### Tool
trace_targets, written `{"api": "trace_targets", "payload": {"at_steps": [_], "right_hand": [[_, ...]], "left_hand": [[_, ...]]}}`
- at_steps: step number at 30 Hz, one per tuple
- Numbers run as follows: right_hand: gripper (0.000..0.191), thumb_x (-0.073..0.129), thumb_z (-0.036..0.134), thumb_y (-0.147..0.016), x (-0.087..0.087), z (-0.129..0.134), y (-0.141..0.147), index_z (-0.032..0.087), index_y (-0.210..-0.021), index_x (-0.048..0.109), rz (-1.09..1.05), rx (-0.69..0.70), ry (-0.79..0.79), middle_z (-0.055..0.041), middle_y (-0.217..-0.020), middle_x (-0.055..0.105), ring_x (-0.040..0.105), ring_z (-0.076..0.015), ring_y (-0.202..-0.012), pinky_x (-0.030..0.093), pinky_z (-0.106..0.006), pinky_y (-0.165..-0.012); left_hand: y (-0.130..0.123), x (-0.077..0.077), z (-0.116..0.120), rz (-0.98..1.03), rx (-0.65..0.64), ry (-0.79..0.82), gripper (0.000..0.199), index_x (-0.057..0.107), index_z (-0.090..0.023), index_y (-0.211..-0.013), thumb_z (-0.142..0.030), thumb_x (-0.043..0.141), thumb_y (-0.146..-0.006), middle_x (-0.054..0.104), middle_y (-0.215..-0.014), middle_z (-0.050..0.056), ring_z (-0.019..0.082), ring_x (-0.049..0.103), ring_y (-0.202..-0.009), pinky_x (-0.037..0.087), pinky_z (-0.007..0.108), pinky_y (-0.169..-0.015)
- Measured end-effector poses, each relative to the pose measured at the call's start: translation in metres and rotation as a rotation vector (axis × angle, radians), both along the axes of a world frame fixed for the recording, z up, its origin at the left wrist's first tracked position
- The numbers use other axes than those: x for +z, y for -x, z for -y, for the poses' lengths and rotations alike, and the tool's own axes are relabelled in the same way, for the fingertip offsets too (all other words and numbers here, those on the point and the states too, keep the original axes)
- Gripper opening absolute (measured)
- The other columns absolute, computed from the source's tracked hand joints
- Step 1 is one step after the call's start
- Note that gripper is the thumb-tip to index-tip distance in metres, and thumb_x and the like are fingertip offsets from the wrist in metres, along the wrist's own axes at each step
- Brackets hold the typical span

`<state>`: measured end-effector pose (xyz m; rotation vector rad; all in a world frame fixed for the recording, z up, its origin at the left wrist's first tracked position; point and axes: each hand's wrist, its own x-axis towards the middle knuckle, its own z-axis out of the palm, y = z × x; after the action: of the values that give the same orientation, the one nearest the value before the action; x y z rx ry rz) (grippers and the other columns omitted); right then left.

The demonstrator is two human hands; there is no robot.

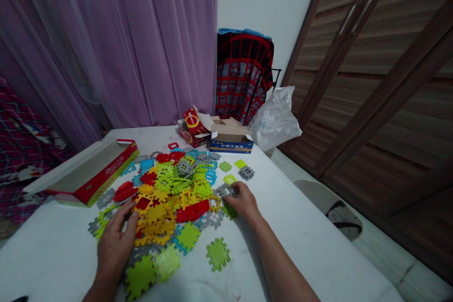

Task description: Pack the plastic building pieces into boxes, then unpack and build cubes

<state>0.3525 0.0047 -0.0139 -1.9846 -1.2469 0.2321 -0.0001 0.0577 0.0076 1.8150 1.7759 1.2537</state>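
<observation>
A heap of interlocking plastic tiles [155,214] in yellow, green, red, blue and grey lies on the white table. My left hand [118,236] rests at the heap's left side, fingers apart, close to the yellow tiles, with nothing visible in it. To the right of the heap, the thumb and fingers of my right hand [244,203] close on the edge of a grey tile [223,190]. Partly under that hand lies a green tile [230,211]. A single green tile [218,254] is nearer to me, and a long red piece [193,211] lies across the heap.
A long open red-and-green box [109,170] stands on the left of the table [283,226]. Toward the back are a red box [194,125], a blue box [231,144] and a clear plastic bag [276,120]. Brown cabinets [371,80] stand to the right.
</observation>
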Motion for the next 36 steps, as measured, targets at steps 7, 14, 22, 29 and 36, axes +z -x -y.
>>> {"api": "trace_targets", "payload": {"at_steps": [7, 14, 22, 29, 36], "right_hand": [[0.049, 0.065, 0.044, -0.068, 0.006, -0.012, -0.061, 0.021, -0.109, 0.055, -0.151, -0.199, -0.381, -0.0083, -0.105, 0.064, 0.062, -0.0234, -0.093, 0.05, -0.039, -0.083], [0.062, 0.068, 0.05, -0.066, -0.019, -0.024, -0.108, 0.024, -0.118, 0.048, -0.216, -0.23, -0.435, -0.0064, -0.101, 0.064, 0.062, -0.0253, -0.094, 0.049, -0.047, -0.084], [0.067, 0.069, 0.05, -0.065, -0.029, -0.035, -0.109, 0.023, -0.123, 0.046, -0.173, -0.182, -0.355, -0.0061, -0.104, 0.064, 0.061, -0.0251, -0.096, 0.048, -0.048, -0.088], [0.066, 0.065, 0.049, -0.066, -0.023, -0.032, -0.105, 0.023, -0.123, 0.045, -0.177, -0.184, -0.302, -0.0071, -0.107, 0.064, 0.062, -0.025, -0.099, 0.047, -0.045, -0.092], [0.065, 0.067, 0.046, -0.065, -0.024, -0.033, -0.106, 0.023, -0.122, 0.048, -0.163, -0.186, -0.297, -0.0064, -0.106, 0.066, 0.063, -0.0258, -0.099, 0.047, -0.045, -0.09]], "left_hand": [[0.001, -0.004, -0.002, -0.01, -0.007, 0.025, 0.045, 0.067, -0.023, -0.11, -0.053, 0.046, -0.082, 0.066, -0.128, 0.009, 0.028, 0.059, -0.12, 0.043, 0.045, -0.108], [0.002, 0.0, 0.0, -0.025, 0.001, 0.034, 0.045, 0.067, -0.027, -0.109, -0.055, 0.045, -0.082, 0.065, -0.13, 0.007, 0.028, 0.06, -0.12, 0.051, 0.043, -0.098], [0.001, -0.002, -0.002, 0.002, 0.047, 0.046, 0.046, 0.068, -0.027, -0.106, -0.058, 0.047, -0.078, 0.068, -0.124, 0.006, 0.028, 0.064, -0.113, 0.057, 0.031, -0.066], [-0.002, 0.009, 0.003, -0.008, 0.032, 0.127, 0.046, 0.066, -0.027, -0.109, -0.057, 0.047, -0.078, 0.066, -0.128, 0.004, 0.028, 0.063, -0.114, 0.057, 0.029, -0.062], [-0.003, 0.012, 0.004, -0.07, 0.04, 0.089, 0.047, 0.067, -0.026, -0.109, -0.056, 0.046, -0.08, 0.068, -0.126, 0.005, 0.027, 0.062, -0.117, 0.057, 0.034, -0.08]]}}
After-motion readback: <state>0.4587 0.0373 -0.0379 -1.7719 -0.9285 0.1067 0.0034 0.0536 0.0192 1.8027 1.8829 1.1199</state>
